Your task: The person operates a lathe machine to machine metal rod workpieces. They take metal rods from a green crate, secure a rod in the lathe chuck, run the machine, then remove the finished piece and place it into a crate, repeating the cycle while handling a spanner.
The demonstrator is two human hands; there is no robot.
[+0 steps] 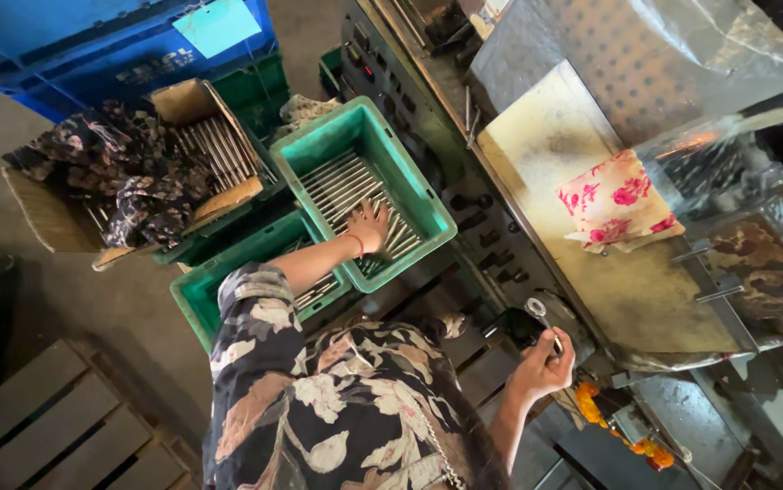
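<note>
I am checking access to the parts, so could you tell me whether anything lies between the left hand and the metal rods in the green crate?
Nothing visible does. The left hand already rests on the metal rods inside the open green crate, with no lid or cloth over them.

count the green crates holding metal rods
2: one green crate under the left hand; a second green crate lower, partly hidden by that arm. Another green crate behind may hold more.

The green crate [428, 213] holds silver-grey metal rods [341, 186]. A second green crate [193, 299] sits below it. The sleeve [255, 308] is dark with cream and tan flowers. A folded cloth [616, 200] is cream with pink flowers. The bin [92, 54] is blue; the garland [623, 426] is orange.
</note>
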